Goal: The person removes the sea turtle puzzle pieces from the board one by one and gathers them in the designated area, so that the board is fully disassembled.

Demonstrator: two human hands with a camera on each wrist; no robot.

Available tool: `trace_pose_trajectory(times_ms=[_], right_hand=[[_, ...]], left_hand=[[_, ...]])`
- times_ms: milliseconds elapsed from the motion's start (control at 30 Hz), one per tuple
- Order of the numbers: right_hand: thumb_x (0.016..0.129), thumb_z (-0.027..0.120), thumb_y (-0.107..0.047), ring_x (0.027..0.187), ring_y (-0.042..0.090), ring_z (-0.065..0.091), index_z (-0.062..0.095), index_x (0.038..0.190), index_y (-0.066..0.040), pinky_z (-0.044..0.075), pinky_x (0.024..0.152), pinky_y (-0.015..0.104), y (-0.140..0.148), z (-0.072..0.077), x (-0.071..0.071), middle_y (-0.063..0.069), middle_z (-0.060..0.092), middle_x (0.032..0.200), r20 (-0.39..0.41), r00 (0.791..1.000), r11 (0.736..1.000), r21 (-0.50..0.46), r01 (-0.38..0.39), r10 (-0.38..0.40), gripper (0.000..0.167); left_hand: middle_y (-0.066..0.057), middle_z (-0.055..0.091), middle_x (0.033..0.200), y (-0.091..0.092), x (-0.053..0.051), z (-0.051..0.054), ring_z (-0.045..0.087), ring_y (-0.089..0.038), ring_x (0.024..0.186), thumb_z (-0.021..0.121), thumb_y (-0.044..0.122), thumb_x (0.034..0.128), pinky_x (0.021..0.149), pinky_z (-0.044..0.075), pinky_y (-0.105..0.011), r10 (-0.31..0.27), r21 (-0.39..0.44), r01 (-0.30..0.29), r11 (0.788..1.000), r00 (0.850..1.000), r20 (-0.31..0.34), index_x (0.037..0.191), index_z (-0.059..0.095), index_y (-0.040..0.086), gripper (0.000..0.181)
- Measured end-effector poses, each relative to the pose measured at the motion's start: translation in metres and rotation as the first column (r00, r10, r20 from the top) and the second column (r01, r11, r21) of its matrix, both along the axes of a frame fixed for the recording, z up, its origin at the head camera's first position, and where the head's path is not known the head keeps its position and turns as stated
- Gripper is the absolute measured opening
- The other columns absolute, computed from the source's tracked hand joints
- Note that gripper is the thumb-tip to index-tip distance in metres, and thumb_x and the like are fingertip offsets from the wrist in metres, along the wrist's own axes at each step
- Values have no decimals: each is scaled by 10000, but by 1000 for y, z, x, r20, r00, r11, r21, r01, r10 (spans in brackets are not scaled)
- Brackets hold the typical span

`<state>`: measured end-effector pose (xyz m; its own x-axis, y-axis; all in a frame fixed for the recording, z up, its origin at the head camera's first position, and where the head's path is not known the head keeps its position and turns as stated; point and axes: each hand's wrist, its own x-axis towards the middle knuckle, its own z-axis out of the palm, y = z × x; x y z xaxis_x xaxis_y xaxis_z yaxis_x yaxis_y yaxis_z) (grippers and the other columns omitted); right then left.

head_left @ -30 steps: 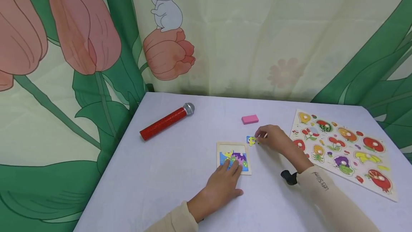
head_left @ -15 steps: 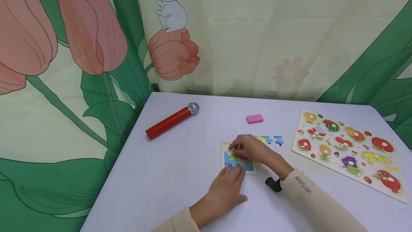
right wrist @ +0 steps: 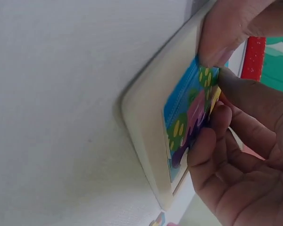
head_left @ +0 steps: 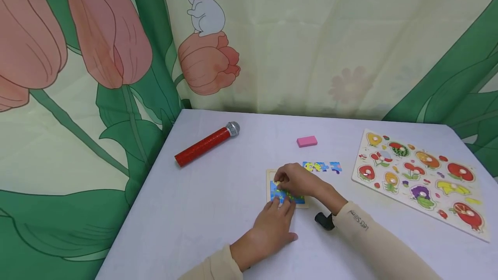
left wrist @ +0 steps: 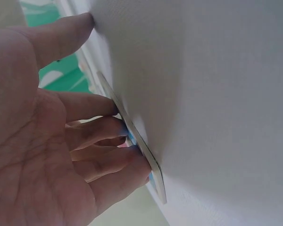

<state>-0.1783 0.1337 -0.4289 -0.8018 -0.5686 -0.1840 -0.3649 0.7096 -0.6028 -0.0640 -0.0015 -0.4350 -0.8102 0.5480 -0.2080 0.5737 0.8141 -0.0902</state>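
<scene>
A small wooden jigsaw puzzle tray (head_left: 268, 185) lies on the table, its lower part filled with blue, green, pink and purple pieces (right wrist: 188, 113). My left hand (head_left: 272, 226) rests its extended fingertips on the tray's near edge, thumb spread to the side. Over the tray's upper left, my right hand (head_left: 299, 179) has its thumb and fingers curled together round a puzzle piece (right wrist: 216, 98), mostly hidden by the fingers; a bit of yellow shows there. Loose puzzle pieces (head_left: 316, 167) with yellow and blue print lie just beyond the right hand, beside another loose piece (head_left: 335, 167).
A red microphone (head_left: 204, 145) lies at the back left. Behind the loose pieces sits a pink block (head_left: 307, 141). On the right is a fruit peg puzzle board (head_left: 420, 180). A black object (head_left: 324, 221) shows by the right wrist. A printed curtain (head_left: 292, 46) hangs behind the table.
My right hand has moved left from the loose pieces to the tray, then barely shifted over the last half second. My left hand has stayed at the tray's near edge.
</scene>
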Motion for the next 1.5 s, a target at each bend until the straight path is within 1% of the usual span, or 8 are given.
trace_pose_trajectory(times_ms=[400, 567, 833, 967, 1100, 1233, 1367, 1500], right_hand=[[939, 740, -41, 859, 164, 555, 657, 1008, -71, 557, 851, 338, -4, 4, -1, -15, 587, 908, -2, 996, 993, 78, -86, 86, 112], [926, 744, -8, 819, 145, 568, 641, 972, -74, 553, 794, 302, 0, 2, 0, -31, 605, 875, -31, 995, 995, -12, -97, 96, 131], [897, 782, -20, 822, 115, 655, 731, 936, -106, 583, 822, 316, 10, -5, 1, -57, 706, 881, -53, 999, 985, -174, -12, 3, 107], [913, 776, -56, 830, 113, 671, 772, 967, -126, 583, 816, 297, 15, -3, -1, -63, 736, 915, -53, 999, 975, -221, 2, -14, 88], [917, 775, -74, 843, 126, 684, 804, 996, -110, 577, 794, 274, 28, 5, -8, -40, 758, 941, -51, 998, 970, -240, 27, -41, 91], [912, 780, -73, 831, 163, 667, 820, 989, -82, 571, 745, 302, 52, 17, -16, 9, 769, 945, 18, 994, 975, -193, 106, -105, 87], [911, 781, -78, 799, 191, 619, 816, 991, -66, 548, 689, 332, 80, 24, -22, 60, 763, 989, 111, 976, 977, -90, 196, -186, 87], [910, 782, -79, 823, 196, 600, 810, 995, -58, 538, 691, 343, 97, 24, -23, 98, 750, 1048, 147, 965, 974, -20, 224, -219, 92]], left_hand=[[0, 465, 1503, -1, 1, 1, 433, -222, 1415, 636, 629, 937, 1132, 402, -321, -8, 18, 8, 1000, 1000, 0, 1538, 472, 136, 794], [2, 461, 1509, 0, 0, 2, 432, -222, 1415, 651, 619, 933, 1138, 396, -325, 6, 34, -7, 999, 1000, 15, 1537, 472, 137, 794], [3, 453, 1534, 0, -2, 3, 433, -216, 1420, 636, 630, 937, 1139, 396, -326, 13, 14, -13, 1000, 1000, 11, 1544, 462, 147, 795], [-4, 452, 1541, 0, -3, 3, 429, -225, 1426, 632, 625, 941, 1140, 394, -331, 10, 12, -10, 1000, 1000, 5, 1549, 457, 139, 797], [-18, 449, 1555, 0, -3, 3, 424, -244, 1434, 644, 604, 945, 1149, 384, -339, 18, 44, -19, 999, 1000, 21, 1550, 457, 130, 792], [-20, 446, 1566, 0, -1, 3, 421, -252, 1440, 661, 595, 938, 1158, 372, -339, 39, 56, -41, 998, 998, 44, 1554, 454, 134, 796], [-16, 442, 1571, 1, 0, 2, 418, -250, 1441, 659, 604, 934, 1161, 366, -338, 50, 45, -53, 998, 997, 52, 1561, 444, 143, 807], [-19, 431, 1578, 3, -1, 1, 413, -252, 1444, 655, 604, 937, 1163, 365, -345, 51, 47, -54, 997, 997, 61, 1567, 434, 144, 811]])
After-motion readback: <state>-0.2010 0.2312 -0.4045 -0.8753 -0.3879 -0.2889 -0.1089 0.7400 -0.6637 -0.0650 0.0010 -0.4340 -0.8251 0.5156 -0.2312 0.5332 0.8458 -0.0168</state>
